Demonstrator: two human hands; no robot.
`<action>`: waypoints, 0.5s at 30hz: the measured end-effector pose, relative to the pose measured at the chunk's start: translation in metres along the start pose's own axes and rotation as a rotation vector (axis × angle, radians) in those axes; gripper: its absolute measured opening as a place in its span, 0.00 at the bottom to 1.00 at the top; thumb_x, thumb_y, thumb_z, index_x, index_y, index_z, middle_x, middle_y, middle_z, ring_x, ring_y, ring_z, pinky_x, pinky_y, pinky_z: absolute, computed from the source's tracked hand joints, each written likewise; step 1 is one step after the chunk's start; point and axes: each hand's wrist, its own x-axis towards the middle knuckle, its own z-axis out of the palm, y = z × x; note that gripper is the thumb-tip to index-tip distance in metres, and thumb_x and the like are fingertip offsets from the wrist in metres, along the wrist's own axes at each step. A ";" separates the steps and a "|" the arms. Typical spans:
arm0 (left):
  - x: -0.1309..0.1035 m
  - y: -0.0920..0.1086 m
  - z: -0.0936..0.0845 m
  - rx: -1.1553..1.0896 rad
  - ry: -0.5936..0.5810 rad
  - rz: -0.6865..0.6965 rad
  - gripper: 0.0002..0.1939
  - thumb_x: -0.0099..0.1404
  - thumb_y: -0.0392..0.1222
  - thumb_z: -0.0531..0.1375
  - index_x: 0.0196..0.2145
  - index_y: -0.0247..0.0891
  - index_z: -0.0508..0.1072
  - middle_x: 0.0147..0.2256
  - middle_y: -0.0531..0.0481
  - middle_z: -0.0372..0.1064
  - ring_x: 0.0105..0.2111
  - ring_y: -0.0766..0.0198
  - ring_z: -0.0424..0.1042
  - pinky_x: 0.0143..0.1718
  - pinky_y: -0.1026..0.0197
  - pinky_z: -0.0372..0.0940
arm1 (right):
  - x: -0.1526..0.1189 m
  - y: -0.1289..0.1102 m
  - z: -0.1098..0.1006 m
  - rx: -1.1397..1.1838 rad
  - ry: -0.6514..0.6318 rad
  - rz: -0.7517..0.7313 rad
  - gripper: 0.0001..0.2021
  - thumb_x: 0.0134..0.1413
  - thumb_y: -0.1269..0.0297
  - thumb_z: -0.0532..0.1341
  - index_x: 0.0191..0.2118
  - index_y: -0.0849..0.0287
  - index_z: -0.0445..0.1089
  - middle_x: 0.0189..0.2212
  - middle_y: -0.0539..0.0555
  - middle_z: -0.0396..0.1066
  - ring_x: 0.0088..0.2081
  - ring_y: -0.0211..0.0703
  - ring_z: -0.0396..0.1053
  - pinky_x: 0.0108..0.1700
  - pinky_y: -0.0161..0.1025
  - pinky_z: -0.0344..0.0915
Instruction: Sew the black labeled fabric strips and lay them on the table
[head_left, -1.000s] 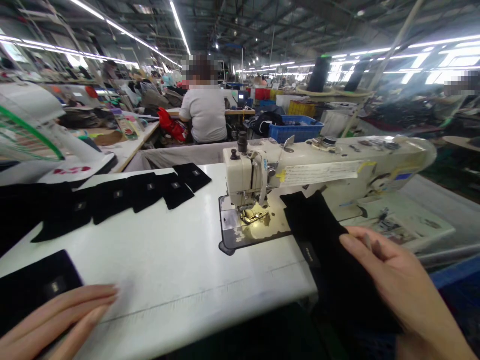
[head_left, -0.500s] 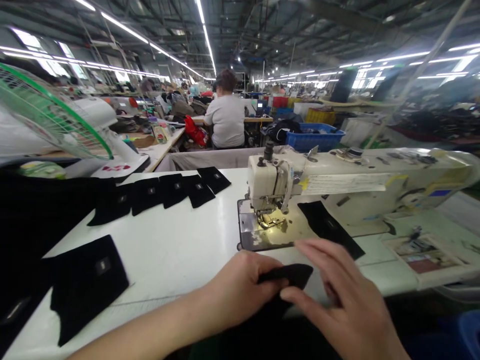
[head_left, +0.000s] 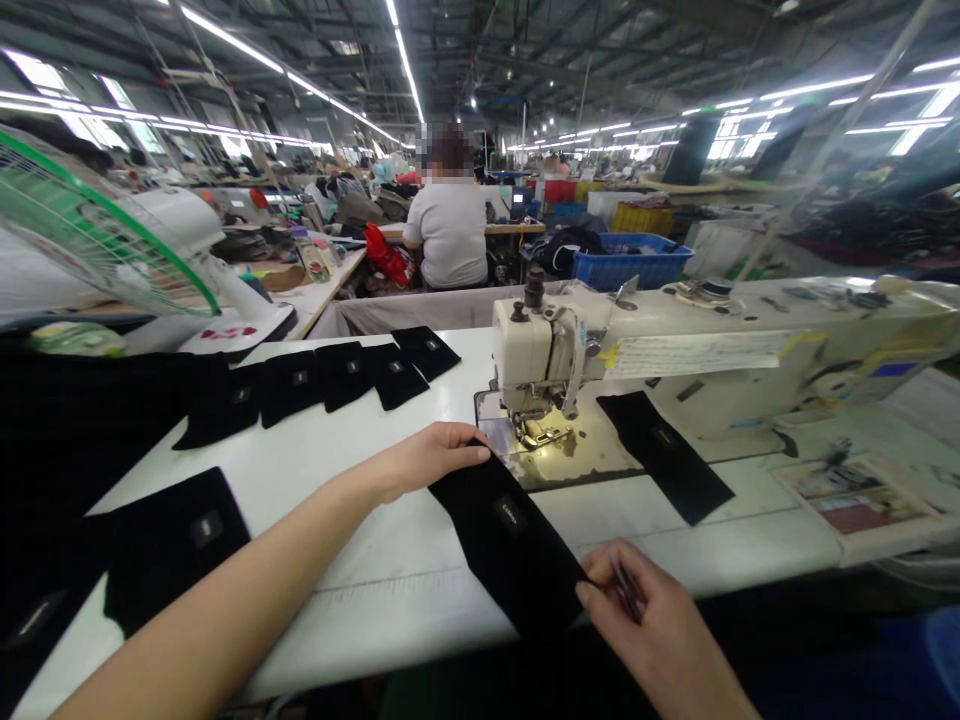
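Note:
A black fabric piece (head_left: 502, 525) with a small lettered label is stretched flat over the table's front edge, left of the needle area. My left hand (head_left: 439, 455) pinches its far corner between thumb and fingers, close to the needle plate. Its near right edge is gripped by my right hand (head_left: 634, 600), thumb against fingers. A slim metal tool, perhaps thread snips (head_left: 626, 585), also lies within the right hand's curled fingers. The sewing machine (head_left: 532, 360) stands just beyond, its presser foot (head_left: 544, 435) lit and apart from the fabric.
Another labelled black piece (head_left: 667, 455) lies right of the needle under the machine arm. Several similar pieces (head_left: 345, 375) line the table's far left, and a larger one (head_left: 176, 550) lies nearer. Behind are a green fan (head_left: 112, 220), a blue basket (head_left: 630, 262) and a seated person (head_left: 448, 230).
The black piece, bunched between my hands before, is now spread out with its label facing up. My left hand has moved left and away from me; my right hand has come lower and nearer.

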 end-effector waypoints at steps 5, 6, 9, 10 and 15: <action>0.037 -0.008 0.016 0.512 0.152 0.156 0.06 0.64 0.37 0.60 0.34 0.37 0.78 0.33 0.51 0.74 0.36 0.60 0.72 0.43 0.58 0.66 | -0.015 0.006 0.030 0.040 0.159 -0.070 0.08 0.58 0.57 0.61 0.38 0.55 0.70 0.24 0.46 0.66 0.22 0.36 0.62 0.27 0.32 0.63; 0.040 -0.009 0.020 0.628 0.227 0.207 0.04 0.63 0.37 0.62 0.34 0.38 0.78 0.34 0.50 0.73 0.37 0.58 0.72 0.43 0.58 0.66 | -0.016 0.008 0.032 0.029 0.148 -0.139 0.07 0.60 0.58 0.61 0.38 0.55 0.71 0.24 0.47 0.67 0.22 0.36 0.62 0.27 0.32 0.63; 0.043 -0.015 0.030 0.880 0.452 0.343 0.06 0.62 0.37 0.66 0.38 0.38 0.78 0.40 0.45 0.72 0.42 0.54 0.71 0.45 0.54 0.66 | -0.016 0.014 0.033 -0.028 0.089 -0.374 0.06 0.62 0.62 0.59 0.38 0.54 0.74 0.31 0.51 0.73 0.24 0.37 0.66 0.27 0.31 0.65; 0.042 -0.018 0.032 0.914 0.474 0.373 0.05 0.63 0.37 0.65 0.38 0.37 0.77 0.41 0.45 0.71 0.42 0.54 0.71 0.45 0.54 0.67 | -0.015 0.016 0.031 -0.048 0.081 -0.438 0.06 0.62 0.65 0.59 0.40 0.53 0.74 0.35 0.52 0.75 0.25 0.37 0.68 0.27 0.31 0.67; 0.035 -0.032 0.035 0.927 0.308 0.527 0.09 0.71 0.36 0.57 0.36 0.36 0.78 0.37 0.46 0.70 0.38 0.59 0.71 0.43 0.57 0.69 | -0.008 0.019 0.021 -0.182 0.058 -0.726 0.17 0.59 0.78 0.54 0.49 0.55 0.70 0.40 0.54 0.77 0.37 0.39 0.76 0.37 0.30 0.73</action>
